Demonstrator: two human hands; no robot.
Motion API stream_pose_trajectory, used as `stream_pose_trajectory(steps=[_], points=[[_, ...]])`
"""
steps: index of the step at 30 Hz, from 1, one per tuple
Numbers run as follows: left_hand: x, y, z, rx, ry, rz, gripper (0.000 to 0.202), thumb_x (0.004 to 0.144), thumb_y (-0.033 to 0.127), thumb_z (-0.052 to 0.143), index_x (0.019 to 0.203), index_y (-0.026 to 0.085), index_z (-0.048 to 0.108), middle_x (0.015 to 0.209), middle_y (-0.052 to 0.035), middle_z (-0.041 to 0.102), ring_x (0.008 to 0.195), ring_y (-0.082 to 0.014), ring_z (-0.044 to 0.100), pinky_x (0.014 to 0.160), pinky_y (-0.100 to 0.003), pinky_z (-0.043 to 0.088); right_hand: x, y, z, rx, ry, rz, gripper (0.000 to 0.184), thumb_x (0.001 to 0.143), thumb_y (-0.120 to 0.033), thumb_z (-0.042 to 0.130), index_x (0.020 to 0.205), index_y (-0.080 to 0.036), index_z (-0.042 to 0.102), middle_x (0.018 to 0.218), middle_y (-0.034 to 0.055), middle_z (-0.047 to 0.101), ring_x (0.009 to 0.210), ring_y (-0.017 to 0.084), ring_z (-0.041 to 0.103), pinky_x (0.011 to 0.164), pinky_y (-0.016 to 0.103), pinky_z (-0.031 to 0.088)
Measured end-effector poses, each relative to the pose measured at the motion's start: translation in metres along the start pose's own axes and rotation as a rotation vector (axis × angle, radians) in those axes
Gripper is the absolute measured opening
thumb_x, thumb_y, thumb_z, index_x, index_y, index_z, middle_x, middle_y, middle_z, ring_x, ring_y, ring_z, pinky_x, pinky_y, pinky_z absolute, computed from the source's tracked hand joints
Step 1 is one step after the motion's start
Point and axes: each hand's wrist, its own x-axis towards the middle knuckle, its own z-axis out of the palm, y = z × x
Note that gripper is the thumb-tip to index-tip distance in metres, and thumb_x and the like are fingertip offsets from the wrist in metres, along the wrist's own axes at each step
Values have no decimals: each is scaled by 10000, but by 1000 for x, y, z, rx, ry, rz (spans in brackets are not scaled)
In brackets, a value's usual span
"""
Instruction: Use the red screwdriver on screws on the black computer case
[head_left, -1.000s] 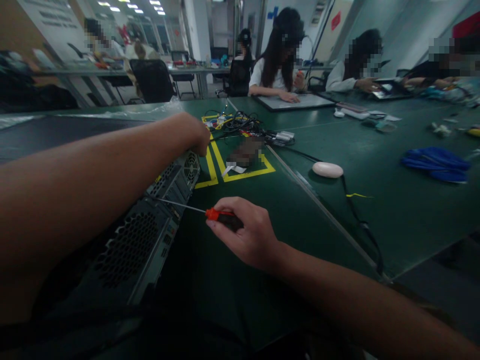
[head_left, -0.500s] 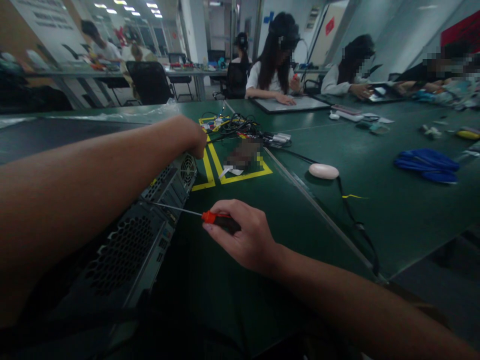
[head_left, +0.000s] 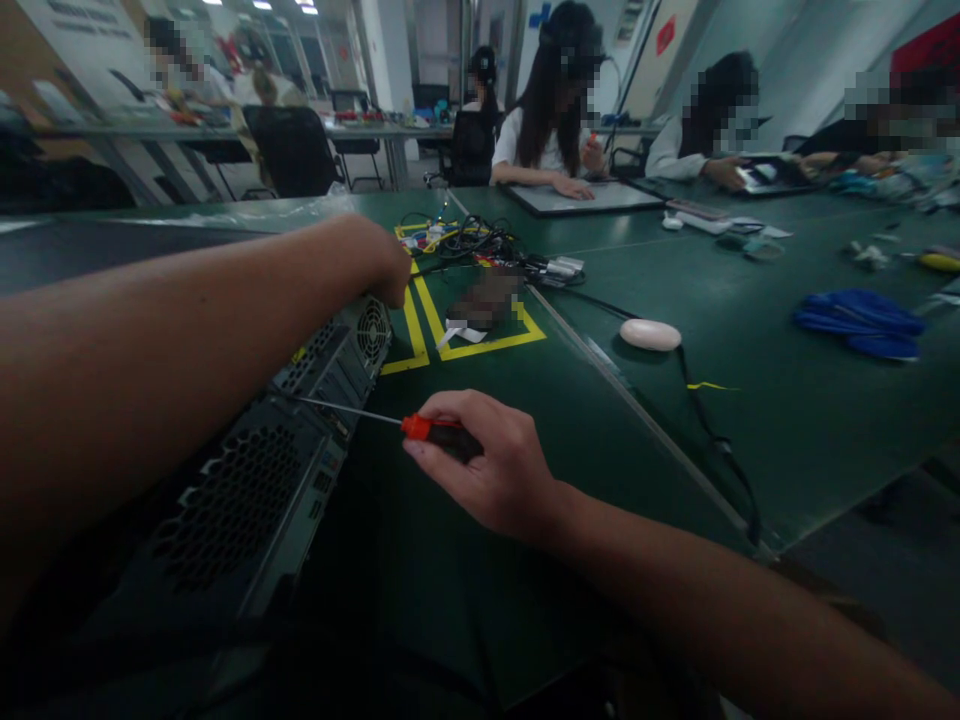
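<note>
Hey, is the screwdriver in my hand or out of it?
In: your right hand is closed around the screwdriver, its shaft pointing at the computer case. Whether the tip is seated, I cannot tell.

The right hand is holding a screwdriver to the back of a computer case, while the left hand is hanging at its far end. Tangled cables are lying toward the worktop's far edge, where a co-worker is leaning over a flat panel.
</note>
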Motion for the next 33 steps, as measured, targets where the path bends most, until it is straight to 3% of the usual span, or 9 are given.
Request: stream_pose_trajectory(steps=[3, 9, 15, 19, 23, 25, 28, 33], points=[[6, -4, 4, 17, 17, 45, 1074, 892, 907, 946, 1709, 214, 872, 1420, -183, 957, 1612, -539, 688, 1404, -656, 537, 1, -1, 0, -3, 1, -4, 152, 1228, -372, 827, 1307, -245, 855, 1138, 60, 919, 925, 221, 837, 936, 372, 737], [-4, 3, -1, 56, 2, -3, 994, 953, 796, 953, 1635, 75, 885, 1493, -264, 927, 1630, -595, 687, 1433, -701, 507, 3, -3, -2, -19, 14, -14, 203, 1254, -434, 823, 1296, -241, 869, 1116, 57, 914, 901, 214, 816, 902, 355, 720], [-5, 3, -2, 9, -1, -3, 953, 920, 778, 983, 1642, 161, 905, 1450, -225, 946, 1643, -577, 676, 1410, -649, 521, 2, -2, -3, -23, 19, -35, 286, 1300, -471, 792, 1299, -207, 902, 1126, 84, 921, 908, 215, 818, 918, 350, 713], [-10, 8, -5, 139, -30, 6, 837, 956, 621, 987, 1624, 123, 907, 1412, -227, 955, 1577, -537, 724, 1393, -628, 551, 0, -2, -1, -13, -22, 3, 325, 1320, -493, 742, 1356, -211, 901, 1158, 92, 922, 967, 224, 854, 943, 345, 716], [-14, 11, -6, 129, -27, -17, 805, 956, 609, 996, 1615, 154, 919, 1461, -208, 949, 1578, -526, 714, 1402, -637, 542, -1, -1, 2, 19, 4, 11, 336, 1239, -495, 849, 1444, -229, 830, 1201, 70, 926, 956, 216, 854, 925, 344, 731], [-16, 12, -6, 89, -25, -26, 824, 940, 638, 1010, 1600, 151, 928, 1458, -213, 947, 1598, -537, 697, 1408, -637, 530, -1, 0, 3, 21, 9, 0, 284, 1212, -458, 868, 1390, -243, 815, 1172, 53, 921, 933, 209, 845, 926, 346, 734], [-21, 16, -10, 143, -40, -18, 787, 970, 532, 984, 1614, 86, 911, 1431, -249, 947, 1556, -515, 739, 1391, -590, 547, 0, 2, 4, 12, -1, -14, 161, 1215, -396, 837, 1289, -255, 816, 1136, 53, 915, 938, 213, 849, 935, 355, 732], [-29, 24, -15, 283, -40, -20, 690, 997, 408, 906, 1630, 133, 919, 1386, -217, 967, 1480, -481, 814, 1313, -543, 626, 2, 2, 3, 30, 12, -49, 127, 1239, -369, 823, 1270, -246, 811, 1157, 61, 927, 968, 216, 871, 956, 356, 734]])
